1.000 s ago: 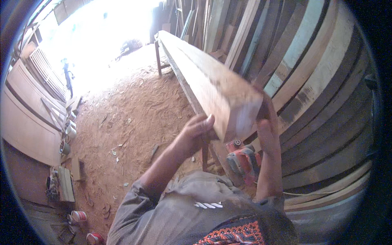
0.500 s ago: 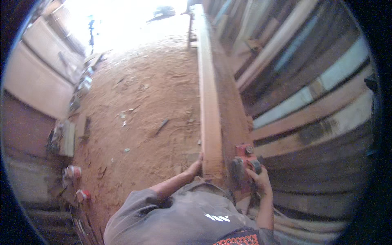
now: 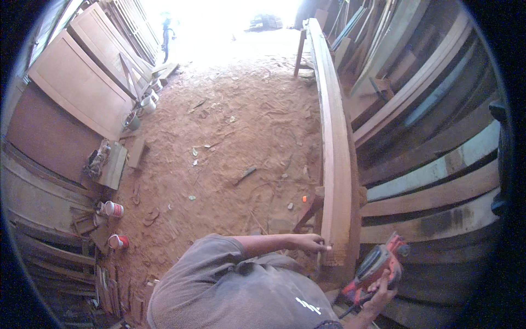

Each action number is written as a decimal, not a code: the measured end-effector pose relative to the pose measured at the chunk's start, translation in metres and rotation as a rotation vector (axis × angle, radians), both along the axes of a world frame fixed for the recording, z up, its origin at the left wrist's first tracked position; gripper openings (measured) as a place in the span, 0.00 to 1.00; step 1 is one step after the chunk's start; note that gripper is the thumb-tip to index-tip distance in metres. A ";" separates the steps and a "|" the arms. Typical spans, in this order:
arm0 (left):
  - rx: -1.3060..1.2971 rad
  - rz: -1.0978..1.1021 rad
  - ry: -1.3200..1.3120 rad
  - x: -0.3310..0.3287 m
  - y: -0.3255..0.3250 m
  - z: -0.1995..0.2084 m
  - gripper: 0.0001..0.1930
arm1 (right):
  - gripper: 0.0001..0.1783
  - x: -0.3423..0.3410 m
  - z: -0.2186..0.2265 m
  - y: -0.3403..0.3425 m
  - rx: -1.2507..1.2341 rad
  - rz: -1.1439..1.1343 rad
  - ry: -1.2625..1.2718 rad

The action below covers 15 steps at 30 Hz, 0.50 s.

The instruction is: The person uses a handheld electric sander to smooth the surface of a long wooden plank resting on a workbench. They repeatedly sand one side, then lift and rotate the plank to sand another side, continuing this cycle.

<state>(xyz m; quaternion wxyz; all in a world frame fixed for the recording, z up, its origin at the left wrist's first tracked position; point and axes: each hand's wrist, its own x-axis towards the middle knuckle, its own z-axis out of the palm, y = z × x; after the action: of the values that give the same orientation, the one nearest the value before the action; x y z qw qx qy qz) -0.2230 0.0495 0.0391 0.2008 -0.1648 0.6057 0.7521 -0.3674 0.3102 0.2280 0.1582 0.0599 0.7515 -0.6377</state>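
A long wooden beam (image 3: 335,164) runs away from me on supports, its near end close to my body. My left hand (image 3: 311,243) is at the left edge of that end, fingers curled in and the thumb side touching the wood. In my right hand (image 3: 382,293) is a red and black electric hand planer (image 3: 378,268), gripped by its handle. The planer is tilted up, off to the right of the beam and apart from it. Its cord runs down near my shirt.
Boards (image 3: 433,181) lean and lie stacked along the right. A wooden trestle (image 3: 311,210) stands under the beam. Panels (image 3: 82,82) lean at the left, above paint buckets (image 3: 114,209) and wood offcuts. Shavings and scraps cover the dirt floor (image 3: 235,153).
The planer has come off the beam's right side and swung out right, tilting up. My left hand has shifted from the beam's side up to its near end edge. The view has turned.
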 end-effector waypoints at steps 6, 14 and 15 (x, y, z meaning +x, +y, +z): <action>-0.222 -0.278 0.391 0.014 -0.019 0.036 0.27 | 0.29 0.005 0.030 -0.102 -0.310 -0.056 0.158; -0.247 -0.312 0.455 0.063 -0.128 0.075 0.15 | 0.41 0.001 0.054 -0.276 -0.503 0.067 0.119; -0.442 -0.183 0.548 0.073 -0.156 0.065 0.12 | 0.42 -0.004 0.050 -0.293 -0.459 0.097 0.072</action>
<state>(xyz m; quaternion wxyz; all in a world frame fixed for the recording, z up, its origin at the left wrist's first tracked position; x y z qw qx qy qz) -0.1497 -0.1067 0.1043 0.0570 0.0584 0.7973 0.5981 -0.3711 0.0175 0.2778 0.1711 -0.0365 0.5940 -0.7852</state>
